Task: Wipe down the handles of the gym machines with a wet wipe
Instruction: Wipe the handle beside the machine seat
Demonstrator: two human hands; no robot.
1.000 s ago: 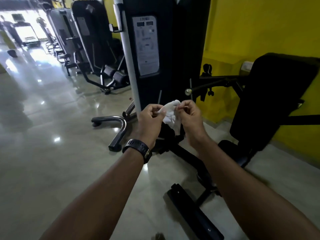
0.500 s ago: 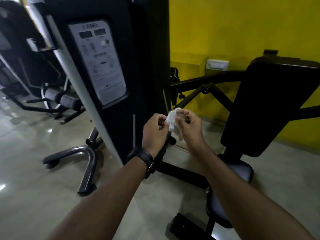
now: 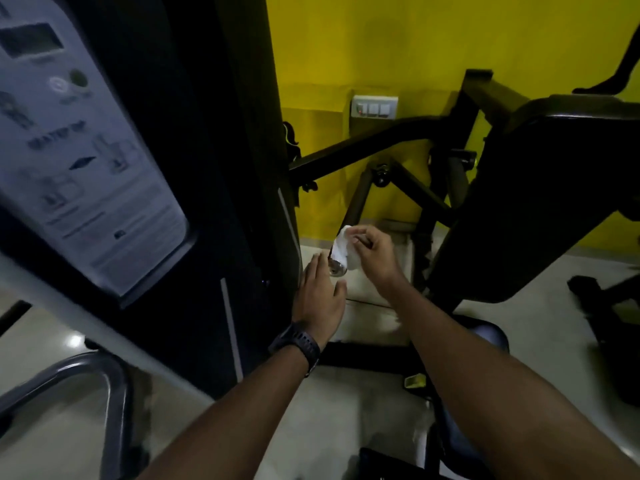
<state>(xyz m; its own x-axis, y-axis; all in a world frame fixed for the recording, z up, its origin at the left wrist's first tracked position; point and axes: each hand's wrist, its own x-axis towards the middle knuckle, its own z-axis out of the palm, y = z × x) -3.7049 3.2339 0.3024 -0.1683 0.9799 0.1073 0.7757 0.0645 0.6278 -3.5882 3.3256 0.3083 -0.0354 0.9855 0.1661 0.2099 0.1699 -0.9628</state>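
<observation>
The weight tower (image 3: pixel 207 168) stands just left of the left hand (image 3: pixel 320 292), which is flat and holds nothing, likely poised to steady the handle (image 3: pixel 355 206). Just beyond, the right hand (image 3: pixel 375 251) pinches the wet wipe (image 3: pixel 343 245) round the handle's end, ready for rubbing.

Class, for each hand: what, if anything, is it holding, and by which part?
The right hand pinches the white wipe by its upper edge; the left hand is open, holding nothing.
</observation>
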